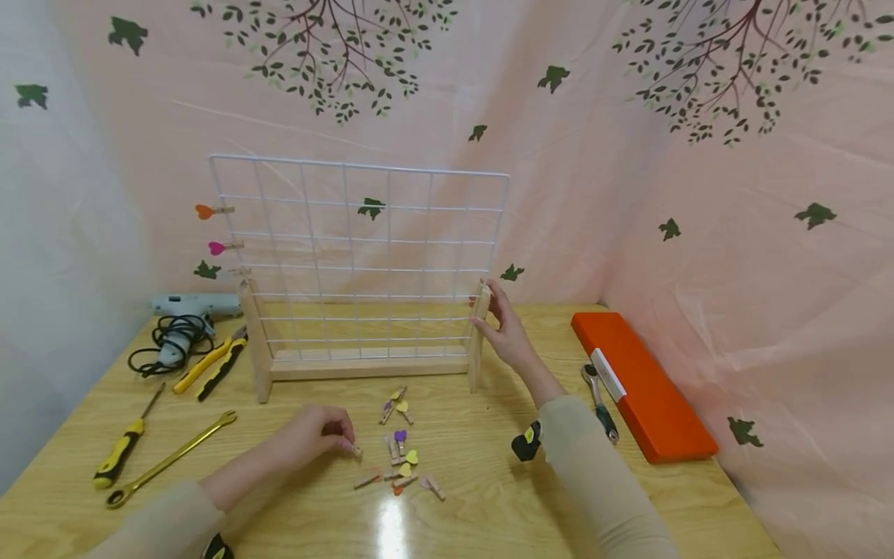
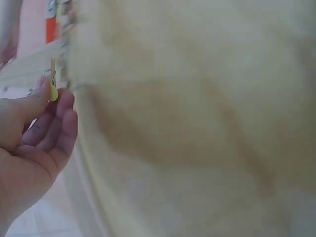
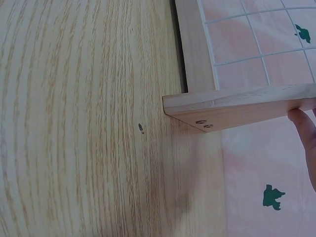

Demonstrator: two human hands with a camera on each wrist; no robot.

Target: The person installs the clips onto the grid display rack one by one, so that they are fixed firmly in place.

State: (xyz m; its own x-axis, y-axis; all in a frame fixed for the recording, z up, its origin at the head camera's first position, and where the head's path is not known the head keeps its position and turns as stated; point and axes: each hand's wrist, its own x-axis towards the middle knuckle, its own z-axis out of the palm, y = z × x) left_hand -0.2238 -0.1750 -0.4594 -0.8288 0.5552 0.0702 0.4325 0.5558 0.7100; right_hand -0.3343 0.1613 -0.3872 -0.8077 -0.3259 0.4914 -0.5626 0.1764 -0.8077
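A white wire grid [image 1: 366,208] stands in a wooden frame on the table. My right hand [image 1: 510,334] grips the frame's right post [image 1: 477,353] near its top, with the thumb on the post's side in the right wrist view. Low over the table, my left hand [image 1: 307,436] pinches a small wooden clothespin [image 1: 358,451] by its yellow heart [image 2: 53,93]. More heart clothespins [image 1: 394,448] lie scattered beside that hand. Clipped on the grid's left edge are an orange-heart clothespin [image 1: 205,211] and a pink-heart one [image 1: 218,248]. Something small and red [image 1: 472,300] shows beside the right post.
A glue gun [image 1: 174,341] with coiled cord, pliers [image 1: 213,365], a screwdriver [image 1: 120,454] and a wrench [image 1: 171,460] lie on the left. At right are an orange case [image 1: 646,392], a ratchet [image 1: 599,404] and a black object [image 1: 525,442] near the right sleeve.
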